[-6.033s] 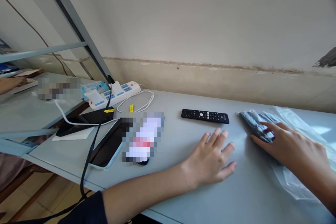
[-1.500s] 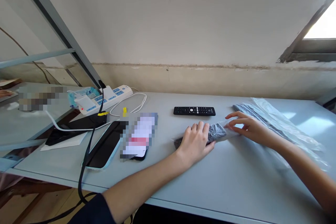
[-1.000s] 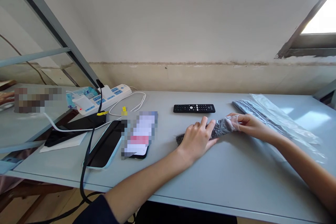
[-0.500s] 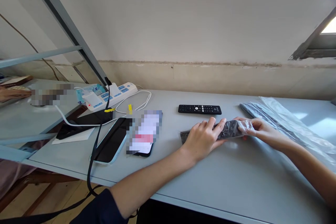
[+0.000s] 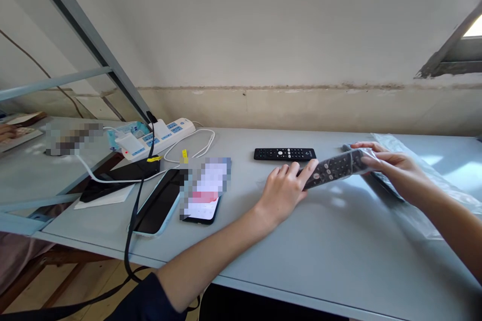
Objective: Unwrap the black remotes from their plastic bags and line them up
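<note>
Between my hands is a black remote control (image 5: 337,166) in a clear plastic sleeve, its buttons showing through. My left hand (image 5: 284,191) is closed round its left end. At the right end, my right hand (image 5: 384,163) pinches the remote and its plastic between thumb and fingers. The right end is tilted up off the desk. A second black remote control (image 5: 284,154), without a sleeve, lies flat on the desk behind my left hand. Under and beside my right hand lies a dark item in clear plastic (image 5: 384,184), partly covered by the hand.
On the left of the desk (image 5: 301,261) lie a phone with a lit screen (image 5: 206,205), a phone in a pale blue case (image 5: 161,203) and a dark flat device (image 5: 116,180). A white power strip (image 5: 161,138) with cables stands behind them. Another person's hand (image 5: 7,132) shows far left.
The sleeved remote has moved right and its right end has risen, with its button face now in view. My right hand has gone up and right; my left hand stays at the left end.
</note>
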Demonstrator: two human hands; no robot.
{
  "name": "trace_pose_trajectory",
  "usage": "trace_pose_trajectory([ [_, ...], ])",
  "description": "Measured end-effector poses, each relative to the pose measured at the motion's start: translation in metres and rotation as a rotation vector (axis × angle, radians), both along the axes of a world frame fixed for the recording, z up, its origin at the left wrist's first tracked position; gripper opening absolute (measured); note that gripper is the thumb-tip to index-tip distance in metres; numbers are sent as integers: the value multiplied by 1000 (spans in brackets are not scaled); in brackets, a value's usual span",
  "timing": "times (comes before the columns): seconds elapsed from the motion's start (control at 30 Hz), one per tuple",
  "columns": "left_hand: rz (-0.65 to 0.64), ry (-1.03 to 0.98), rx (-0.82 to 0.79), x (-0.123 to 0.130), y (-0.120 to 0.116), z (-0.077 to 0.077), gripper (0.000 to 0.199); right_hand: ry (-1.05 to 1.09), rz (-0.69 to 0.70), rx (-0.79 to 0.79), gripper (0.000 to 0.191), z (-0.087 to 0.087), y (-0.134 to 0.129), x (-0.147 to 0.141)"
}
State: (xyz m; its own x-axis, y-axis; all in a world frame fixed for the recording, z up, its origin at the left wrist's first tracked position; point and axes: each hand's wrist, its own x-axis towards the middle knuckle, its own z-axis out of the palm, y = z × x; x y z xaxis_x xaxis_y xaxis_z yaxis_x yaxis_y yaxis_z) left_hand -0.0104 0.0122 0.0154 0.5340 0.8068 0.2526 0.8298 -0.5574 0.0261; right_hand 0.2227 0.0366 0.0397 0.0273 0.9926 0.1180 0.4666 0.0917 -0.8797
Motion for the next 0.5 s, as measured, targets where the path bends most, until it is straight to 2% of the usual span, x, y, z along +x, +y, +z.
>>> trace_pose_trajectory([
  [0.17, 48, -57, -77, 0, -1, 0, 69, 163, -112, 21, 39, -1, 1, -3],
  [0.27, 72, -86, -111, 0, -1, 0, 68, 312, -238, 36, 33, 2, 2, -7],
  [0.43, 35, -165, -175, 2, -4, -1, 41, 621, -458, 191, 37, 7, 9, -2],
  [0.5, 23, -200, -174, 4, -7, -2, 32, 676, -598, 287, 36, 7, 12, 5],
])
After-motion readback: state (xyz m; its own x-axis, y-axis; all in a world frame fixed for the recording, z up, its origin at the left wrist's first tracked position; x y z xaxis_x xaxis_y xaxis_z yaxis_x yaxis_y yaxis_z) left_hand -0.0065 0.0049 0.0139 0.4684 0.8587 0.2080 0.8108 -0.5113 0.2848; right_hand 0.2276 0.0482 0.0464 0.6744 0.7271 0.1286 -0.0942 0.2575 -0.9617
